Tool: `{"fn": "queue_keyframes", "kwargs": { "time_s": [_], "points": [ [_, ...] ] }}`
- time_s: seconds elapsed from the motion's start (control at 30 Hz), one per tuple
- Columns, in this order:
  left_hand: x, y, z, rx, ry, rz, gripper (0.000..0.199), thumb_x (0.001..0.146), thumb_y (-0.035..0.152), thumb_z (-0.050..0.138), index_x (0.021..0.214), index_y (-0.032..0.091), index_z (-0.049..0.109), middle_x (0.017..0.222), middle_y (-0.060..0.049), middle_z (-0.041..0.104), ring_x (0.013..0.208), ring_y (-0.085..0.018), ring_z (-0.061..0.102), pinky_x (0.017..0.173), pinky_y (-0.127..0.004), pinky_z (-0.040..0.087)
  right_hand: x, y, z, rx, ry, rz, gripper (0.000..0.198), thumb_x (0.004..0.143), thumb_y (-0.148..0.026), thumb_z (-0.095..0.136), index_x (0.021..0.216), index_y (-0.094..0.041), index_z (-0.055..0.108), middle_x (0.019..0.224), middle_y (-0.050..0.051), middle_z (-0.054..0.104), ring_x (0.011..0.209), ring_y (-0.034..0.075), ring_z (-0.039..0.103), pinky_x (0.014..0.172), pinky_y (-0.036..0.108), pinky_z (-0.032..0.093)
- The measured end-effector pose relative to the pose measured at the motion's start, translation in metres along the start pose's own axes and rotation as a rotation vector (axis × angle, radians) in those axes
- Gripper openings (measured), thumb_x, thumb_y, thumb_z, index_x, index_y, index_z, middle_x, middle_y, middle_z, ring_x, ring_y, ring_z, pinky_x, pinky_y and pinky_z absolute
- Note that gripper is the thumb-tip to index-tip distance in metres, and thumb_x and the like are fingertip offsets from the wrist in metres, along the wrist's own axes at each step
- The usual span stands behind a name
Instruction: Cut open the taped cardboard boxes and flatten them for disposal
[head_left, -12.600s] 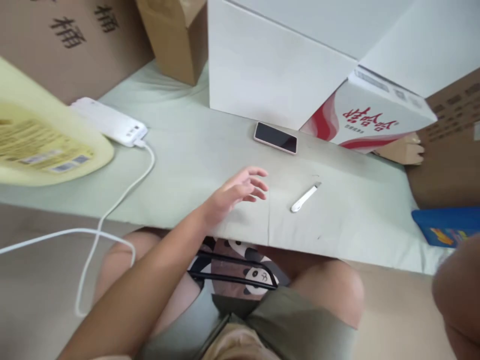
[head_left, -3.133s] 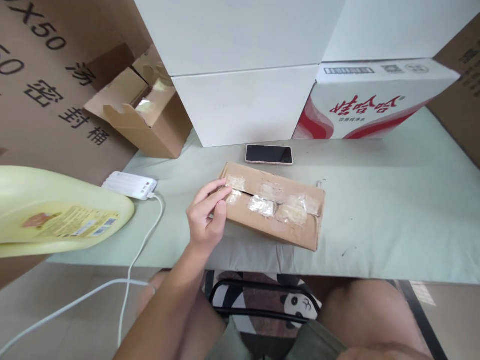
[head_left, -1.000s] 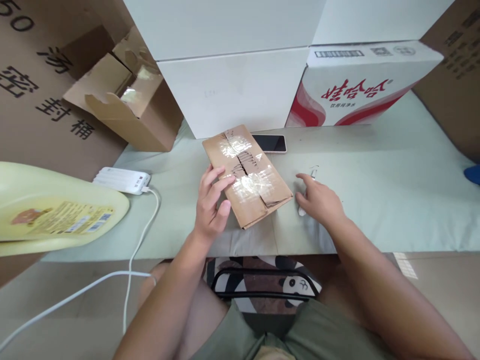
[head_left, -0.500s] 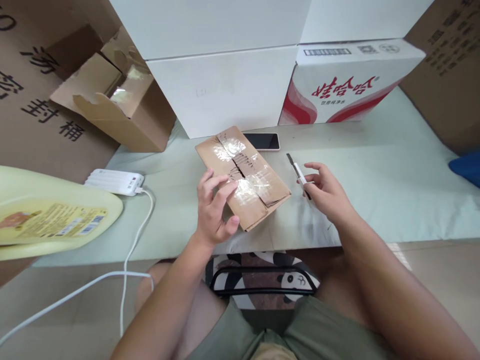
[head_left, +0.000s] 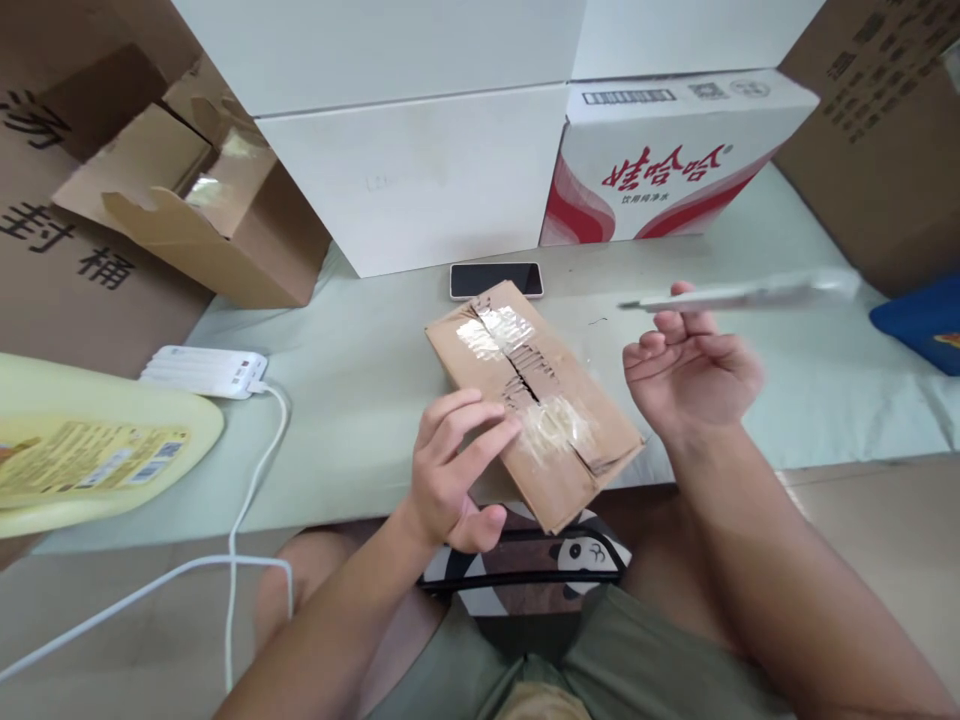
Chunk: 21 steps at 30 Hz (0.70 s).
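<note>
A taped cardboard box lies at a slant on the pale green cloth, its near corner over the front edge. Clear tape crosses its top, and a ragged slit with many cut marks runs between the flaps. My left hand rests on the box's left side, fingers spread and thumb apart. Palm up to the right of the box is my right hand, fingers curled at a white utility knife. Motion smears the knife; its dark blade points left, away from the box. How firmly the fingers grip it is hard to see.
Behind the box lies a phone. White cartons and a red-and-white carton form a wall at the back. To the left are an opened cardboard box, a power bank with a cable, and a yellow bottle.
My right hand has turned palm up and moved right and slightly up, swinging the knife away from the box. The box and my left hand have shifted toward me and right.
</note>
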<state>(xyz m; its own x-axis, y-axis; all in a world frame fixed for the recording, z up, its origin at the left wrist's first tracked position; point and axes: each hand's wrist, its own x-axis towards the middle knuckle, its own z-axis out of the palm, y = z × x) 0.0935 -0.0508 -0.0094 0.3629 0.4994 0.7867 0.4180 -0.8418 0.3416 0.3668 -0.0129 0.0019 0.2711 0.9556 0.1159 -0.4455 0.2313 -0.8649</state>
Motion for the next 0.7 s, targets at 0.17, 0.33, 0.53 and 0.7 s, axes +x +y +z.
{"fn": "queue_keyframes", "kwargs": {
  "time_s": [0.17, 0.33, 0.53, 0.7],
  "points": [
    [0.003, -0.020, -0.005, 0.066, 0.075, 0.005, 0.053, 0.101, 0.052, 0.032, 0.133, 0.023, 0.062, 0.123, -0.013, 0.066, 0.119, -0.031, 0.061, 0.102, -0.049, 0.052, -0.001, -0.005, 0.013, 0.020, 0.034, -0.007, 0.021, 0.074, -0.040, 0.074, 0.086, -0.029, 0.061, 0.072, -0.006, 0.060, 0.062, 0.012, 0.060, 0.055, 0.024, 0.050],
    [0.004, -0.047, -0.003, 0.101, 0.032, -0.058, 0.055, 0.102, 0.052, 0.031, 0.143, 0.025, 0.056, 0.143, -0.012, 0.061, 0.144, -0.035, 0.046, 0.119, -0.056, 0.038, -0.021, -0.024, 0.049, -0.254, -0.086, -0.217, 0.028, 0.086, -0.053, 0.068, 0.089, -0.025, 0.064, 0.064, -0.004, 0.060, 0.049, 0.012, 0.055, 0.044, 0.024, 0.043],
    [0.003, -0.052, -0.003, 0.052, -0.079, -0.035, 0.058, 0.102, 0.056, 0.030, 0.147, 0.027, 0.053, 0.145, -0.010, 0.061, 0.153, -0.033, 0.037, 0.124, -0.056, 0.032, -0.044, -0.040, 0.083, -0.610, -0.186, -0.368, 0.020, 0.091, -0.043, 0.071, 0.098, -0.025, 0.064, 0.075, -0.002, 0.069, 0.049, 0.010, 0.055, 0.041, 0.022, 0.040],
    [0.005, -0.055, -0.010, 0.045, -0.123, -0.002, 0.054, 0.101, 0.051, 0.037, 0.146, 0.027, 0.053, 0.141, -0.009, 0.063, 0.146, -0.030, 0.045, 0.124, -0.054, 0.036, -0.048, -0.040, 0.087, -0.943, -0.344, -0.183, 0.025, 0.091, -0.040, 0.070, 0.113, -0.027, 0.066, 0.084, 0.001, 0.075, 0.060, 0.015, 0.065, 0.055, 0.027, 0.053]
  ]
}}
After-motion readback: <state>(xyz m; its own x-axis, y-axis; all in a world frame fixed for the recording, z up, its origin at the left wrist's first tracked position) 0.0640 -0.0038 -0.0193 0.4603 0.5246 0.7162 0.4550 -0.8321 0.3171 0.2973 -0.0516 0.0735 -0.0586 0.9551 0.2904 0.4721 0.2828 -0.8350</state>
